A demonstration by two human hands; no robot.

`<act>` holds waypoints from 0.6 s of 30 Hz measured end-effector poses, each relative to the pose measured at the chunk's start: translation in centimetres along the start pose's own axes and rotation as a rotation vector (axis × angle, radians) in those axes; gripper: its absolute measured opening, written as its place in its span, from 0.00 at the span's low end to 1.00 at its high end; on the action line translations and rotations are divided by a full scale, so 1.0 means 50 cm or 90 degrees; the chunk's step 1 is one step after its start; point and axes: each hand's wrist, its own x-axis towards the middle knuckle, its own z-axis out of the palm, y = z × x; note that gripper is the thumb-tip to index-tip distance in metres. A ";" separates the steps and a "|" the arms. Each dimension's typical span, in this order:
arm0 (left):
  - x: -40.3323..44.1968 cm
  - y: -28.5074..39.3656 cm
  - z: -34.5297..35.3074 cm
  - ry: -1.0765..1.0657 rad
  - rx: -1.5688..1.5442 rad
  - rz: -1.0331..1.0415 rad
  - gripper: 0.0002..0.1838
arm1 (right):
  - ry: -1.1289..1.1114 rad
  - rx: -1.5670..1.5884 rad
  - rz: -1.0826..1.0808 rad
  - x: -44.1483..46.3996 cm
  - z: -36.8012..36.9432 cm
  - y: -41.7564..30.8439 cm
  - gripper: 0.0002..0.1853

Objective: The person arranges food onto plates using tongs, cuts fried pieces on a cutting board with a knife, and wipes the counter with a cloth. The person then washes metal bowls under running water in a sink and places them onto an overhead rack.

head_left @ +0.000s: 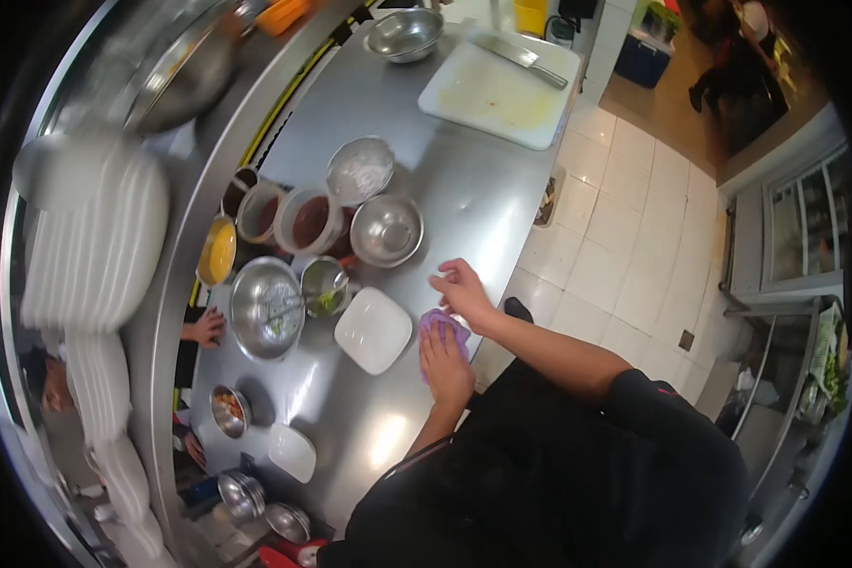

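Note:
My left hand [447,367] is closed over a crumpled purple cloth [459,331], pressing it on the steel table near its front edge. Just beyond it, my right hand [466,292] hovers with fingers loosely bent and apart, holding nothing. A white squarish dish [374,330] lies beside the cloth, apart from both hands. Past the dish stand a small metal container [326,284] with something green in it and a wide metal bowl [267,308] with a utensil inside. An empty-looking metal bowl [387,231] is close to my right hand's side.
A white cutting board [502,99] bears a knife [521,62] at the far end. Sauce tubs [310,220] and a bowl of white powder [361,170] line the back. Another person's hand [208,328] rests on the opposite edge. Stacked white plates [95,237] stand on the shelf.

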 end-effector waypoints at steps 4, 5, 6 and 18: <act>0.096 0.058 0.039 -0.015 0.032 0.003 0.32 | 0.050 -0.019 0.009 0.128 0.036 -0.069 0.19; 0.113 0.067 0.043 -0.020 0.044 -0.007 0.32 | 0.022 -0.022 0.026 0.167 0.038 -0.065 0.17; 0.131 0.074 0.046 -0.006 0.038 -0.015 0.32 | 0.008 -0.018 0.034 0.204 0.033 -0.054 0.17; 0.147 0.067 0.075 0.037 0.050 -0.018 0.33 | -0.027 0.145 -0.060 0.414 0.093 -0.255 0.06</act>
